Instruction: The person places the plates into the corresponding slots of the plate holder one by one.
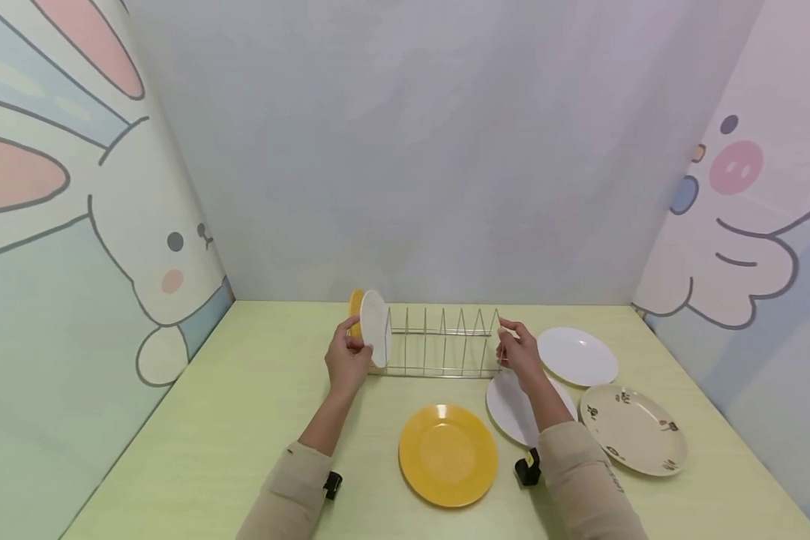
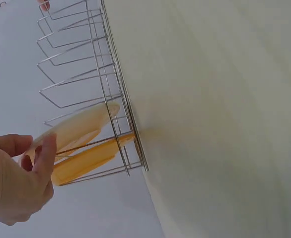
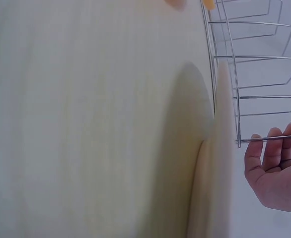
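Observation:
In the head view a wire dish rack [image 1: 443, 370] stands near the back of the table. My left hand [image 1: 348, 361] pinches the edge of a small white plate [image 1: 376, 330], tilted upright in the rack's left end. Just left of it a yellow plate [image 1: 355, 304] stands on edge in the rack. The left wrist view shows thumb and fingers on the rim of the white plate [image 2: 81, 128], with the yellow plate [image 2: 88, 161] one slot over. At the rack's right end my right hand [image 1: 521, 351] grips the end wire, fingers curled over it in the right wrist view.
A larger yellow plate [image 1: 448, 456] lies in front of the rack. To the right lie a white plate [image 1: 506, 409] partly hidden by my forearm, another white plate [image 1: 577, 357], and a beige patterned plate [image 1: 634, 431]. Curtain-like walls [image 1: 405, 150] enclose the table.

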`<state>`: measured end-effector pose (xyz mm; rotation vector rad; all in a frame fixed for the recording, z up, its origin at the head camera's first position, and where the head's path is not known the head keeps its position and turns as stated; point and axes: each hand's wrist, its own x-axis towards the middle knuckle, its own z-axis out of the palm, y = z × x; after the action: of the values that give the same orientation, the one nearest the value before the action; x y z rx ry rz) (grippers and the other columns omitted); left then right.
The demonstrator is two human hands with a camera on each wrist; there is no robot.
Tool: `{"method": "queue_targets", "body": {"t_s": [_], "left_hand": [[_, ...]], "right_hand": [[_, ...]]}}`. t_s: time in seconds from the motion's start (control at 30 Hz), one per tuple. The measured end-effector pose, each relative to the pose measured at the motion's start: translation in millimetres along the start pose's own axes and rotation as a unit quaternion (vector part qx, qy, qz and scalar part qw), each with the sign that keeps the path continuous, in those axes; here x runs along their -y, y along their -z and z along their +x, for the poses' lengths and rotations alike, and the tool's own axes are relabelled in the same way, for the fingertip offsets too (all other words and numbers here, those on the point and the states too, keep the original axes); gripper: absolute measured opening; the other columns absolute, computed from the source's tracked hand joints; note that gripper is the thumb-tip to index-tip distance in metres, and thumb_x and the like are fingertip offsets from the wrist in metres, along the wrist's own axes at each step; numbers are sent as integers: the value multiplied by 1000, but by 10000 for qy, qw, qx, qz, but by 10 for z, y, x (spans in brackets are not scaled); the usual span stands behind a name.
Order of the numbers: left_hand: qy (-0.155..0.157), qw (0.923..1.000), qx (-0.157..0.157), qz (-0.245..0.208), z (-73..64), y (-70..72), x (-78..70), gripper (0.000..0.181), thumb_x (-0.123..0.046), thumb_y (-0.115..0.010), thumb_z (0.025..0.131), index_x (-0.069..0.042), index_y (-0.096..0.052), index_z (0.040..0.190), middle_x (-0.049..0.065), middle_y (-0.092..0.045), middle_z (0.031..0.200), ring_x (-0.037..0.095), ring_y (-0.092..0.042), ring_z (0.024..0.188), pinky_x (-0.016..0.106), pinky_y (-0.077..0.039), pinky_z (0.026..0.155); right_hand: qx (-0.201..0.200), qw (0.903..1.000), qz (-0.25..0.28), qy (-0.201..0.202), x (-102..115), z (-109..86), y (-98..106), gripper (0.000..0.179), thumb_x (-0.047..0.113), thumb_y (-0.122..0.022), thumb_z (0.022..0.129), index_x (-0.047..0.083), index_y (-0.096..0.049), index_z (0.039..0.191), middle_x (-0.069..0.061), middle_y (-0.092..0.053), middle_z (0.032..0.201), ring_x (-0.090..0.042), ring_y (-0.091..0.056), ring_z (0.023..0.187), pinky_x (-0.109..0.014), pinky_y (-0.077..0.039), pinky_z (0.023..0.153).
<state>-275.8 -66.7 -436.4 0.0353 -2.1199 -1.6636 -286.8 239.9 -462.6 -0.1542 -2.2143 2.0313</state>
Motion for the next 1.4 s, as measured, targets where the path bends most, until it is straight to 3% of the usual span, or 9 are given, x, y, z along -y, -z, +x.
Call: {"method": "queue_targets", "body": {"t_s": [0.1, 0.2, 0.4, 0.6, 0.77, 0.9, 1.1, 1.23, 1.4], "left_hand": [[-172, 9989, 0, 447, 35, 8, 29, 54, 7, -70, 73, -13, -60, 122, 5, -58, 71, 19, -59, 68, 26, -46, 50], [-135, 9976, 15, 682, 41, 19, 31, 54, 3, -72, 73, -16, -61, 122, 3, -61, 71, 18, -60, 67, 27, -44, 48], [-121, 9974, 121, 704, 9, 51, -10, 50, 1, -71, 75, -13, -61, 122, 4, -63, 73, 19, -62, 67, 27, -45, 49], [73, 9941, 840, 678, -91, 144, -49, 46, -4, -69, 79, -9, -59, 123, 3, -63, 76, 19, -62, 69, 27, -48, 54], [176, 9849, 1562, 732, -174, 217, -26, 47, -4, -68, 78, -6, -58, 124, 2, -61, 78, 17, -62, 71, 29, -49, 59], [189, 9711, 2286, 660, -218, 257, 5, 45, -4, -68, 79, -4, -57, 123, 3, -61, 81, 17, -61, 74, 31, -50, 62], [258, 9426, 3297, 470, -262, 298, 37, 45, -10, -70, 82, 0, -55, 123, 8, -60, 90, 20, -59, 81, 34, -51, 67], [671, 9219, 3814, 124, -259, 296, 55, 45, -11, -67, 85, 2, -52, 125, 9, -61, 92, 26, -60, 86, 40, -51, 72], [1173, 8856, 4491, -180, -257, 257, 76, 49, -13, -66, 86, 3, -48, 129, 10, -59, 93, 32, -59, 91, 49, -49, 77]], "right_hand": [[-28, 10000, 16, 5, -3, -1, 6, 39, 26, -45, 99, 15, -43, 136, -4, -48, 69, -19, -48, 62, -35, -46, 61], [-45, 10000, 33, -13, -1, -8, 1, 39, 25, -45, 99, 14, -43, 136, -4, -48, 69, -19, -48, 62, -35, -46, 61], [-24, 10000, 37, -7, 23, -20, -20, 41, 25, -44, 99, 11, -41, 137, -5, -48, 69, -19, -48, 61, -36, -46, 61], [-66, 9999, 120, -26, 4, 6, -26, 38, 24, -45, 99, 14, -44, 135, -4, -47, 69, -18, -47, 60, -34, -45, 59], [-9, 9997, 194, -145, 51, -31, -21, 37, 23, -45, 99, 15, -44, 135, -7, -48, 70, -20, -48, 62, -35, -45, 60], [66, 9995, 257, -176, 166, -100, -24, 38, 20, -44, 99, 12, -42, 136, -11, -48, 72, -24, -48, 64, -37, -45, 61], [85, 9995, 224, -186, 180, -111, -20, 39, 19, -43, 99, 10, -41, 137, -11, -48, 71, -24, -48, 63, -39, -45, 63], [73, 9995, 206, -245, 70, -37, 1, 41, 23, -45, 99, 12, -41, 138, -7, -48, 70, -20, -49, 62, -36, -46, 61], [20, 9998, 139, -156, 9, 11, 14, 43, 28, -46, 98, 13, -41, 138, -5, -48, 71, -19, -50, 63, -34, -47, 61]]}}
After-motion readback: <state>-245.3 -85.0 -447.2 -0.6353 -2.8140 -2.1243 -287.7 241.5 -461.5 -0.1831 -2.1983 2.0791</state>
